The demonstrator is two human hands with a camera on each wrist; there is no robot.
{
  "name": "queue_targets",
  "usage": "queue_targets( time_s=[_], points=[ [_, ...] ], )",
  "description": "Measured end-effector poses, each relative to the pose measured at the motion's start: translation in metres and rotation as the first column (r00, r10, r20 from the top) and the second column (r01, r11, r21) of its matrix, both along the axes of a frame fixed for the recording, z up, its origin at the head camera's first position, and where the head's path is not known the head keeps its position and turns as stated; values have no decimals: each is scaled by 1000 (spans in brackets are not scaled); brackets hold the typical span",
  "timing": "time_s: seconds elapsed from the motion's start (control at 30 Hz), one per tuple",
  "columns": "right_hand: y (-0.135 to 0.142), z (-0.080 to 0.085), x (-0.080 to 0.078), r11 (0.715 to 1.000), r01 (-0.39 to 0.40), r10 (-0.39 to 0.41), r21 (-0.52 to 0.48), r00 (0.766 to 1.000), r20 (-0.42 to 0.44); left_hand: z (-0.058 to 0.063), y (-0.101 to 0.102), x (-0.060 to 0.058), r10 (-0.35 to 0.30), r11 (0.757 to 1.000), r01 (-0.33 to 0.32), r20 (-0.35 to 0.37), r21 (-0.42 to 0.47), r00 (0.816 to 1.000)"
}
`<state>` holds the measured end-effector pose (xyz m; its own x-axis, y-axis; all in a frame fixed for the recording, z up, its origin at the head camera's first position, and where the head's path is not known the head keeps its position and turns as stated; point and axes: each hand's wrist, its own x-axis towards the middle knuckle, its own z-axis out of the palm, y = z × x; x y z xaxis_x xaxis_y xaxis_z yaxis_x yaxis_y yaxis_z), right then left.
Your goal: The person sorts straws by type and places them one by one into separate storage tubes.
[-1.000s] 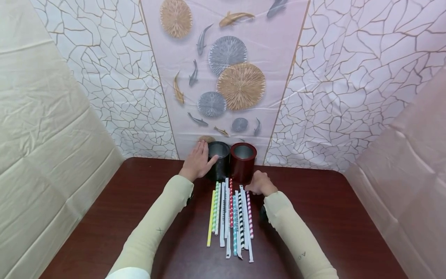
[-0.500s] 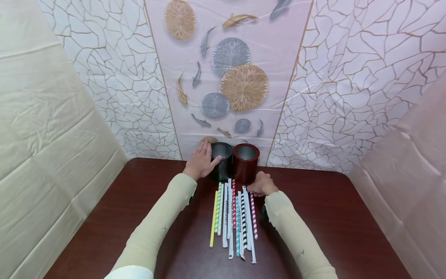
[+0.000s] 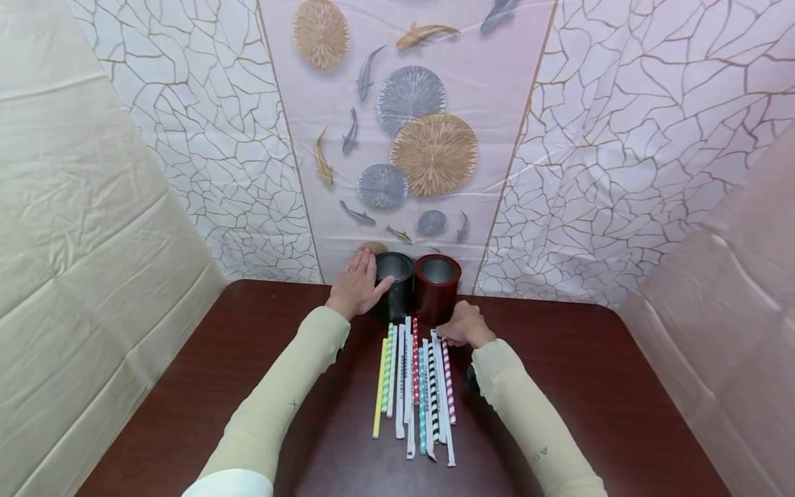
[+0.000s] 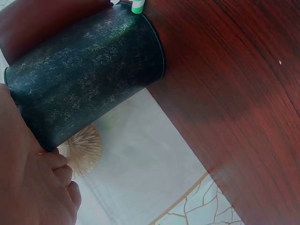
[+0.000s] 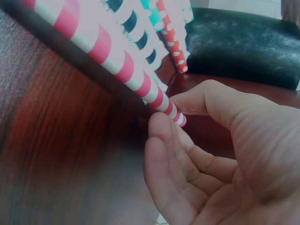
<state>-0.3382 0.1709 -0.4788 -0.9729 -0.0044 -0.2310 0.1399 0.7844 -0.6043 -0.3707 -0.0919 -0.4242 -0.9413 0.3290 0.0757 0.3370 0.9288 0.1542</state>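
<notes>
My left hand (image 3: 355, 284) grips the black cylindrical cup (image 3: 400, 300) at its rim from the left, thumb across the near side. In the left wrist view, fingers (image 4: 58, 166) bend at the rim of this black cup (image 4: 86, 77). Touching it on the right stands a dark red cup (image 3: 436, 297); both are upright with open tops. My right hand (image 3: 464, 324) pinches the upper end of a pink-and-white striped paper straw (image 3: 449, 386) between thumb and forefinger, clearly visible on the striped straw (image 5: 126, 70) in the right wrist view.
Several more straws lie side by side in front of the cups: a yellow one (image 3: 379, 390), a red dotted one (image 3: 415, 359), a teal one (image 3: 422, 407), a black-striped one (image 3: 433, 393) and paper-wrapped ones (image 3: 400, 386). A patterned cloth wall (image 3: 348, 228) rises behind the brown table (image 3: 261, 386).
The head view has shifted slightly, moving the whole scene a little to the right. Both hands, the cups and the straws keep nearly the same places relative to each other.
</notes>
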Motion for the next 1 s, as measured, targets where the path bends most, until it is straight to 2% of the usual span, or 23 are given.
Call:
queue_targets(
  time_s=[0.3, 0.5, 0.6, 0.83, 1.0],
  points=[
    [-1, 24, 14, 997, -44, 48, 63, 997, -63, 3, 3, 3, -9, 1000, 9, 9, -1, 1000],
    [-6, 48, 22, 996, -82, 86, 45, 992, -90, 2, 1, 2, -12, 1000, 13, 18, -14, 1000],
    [-8, 61, 25, 991, -114, 122, 68, 985, -123, 2, 1, 1, -12, 1000, 12, 15, -12, 1000],
    [-12, 100, 28, 976, -161, 188, 145, 962, -200, 1, 0, 2, -11, 1000, 11, 7, -2, 1000],
    [-16, 135, 26, 972, -144, 187, 184, 953, -237, 3, 1, 3, -7, 1000, 7, 14, -14, 1000]
  ],
)
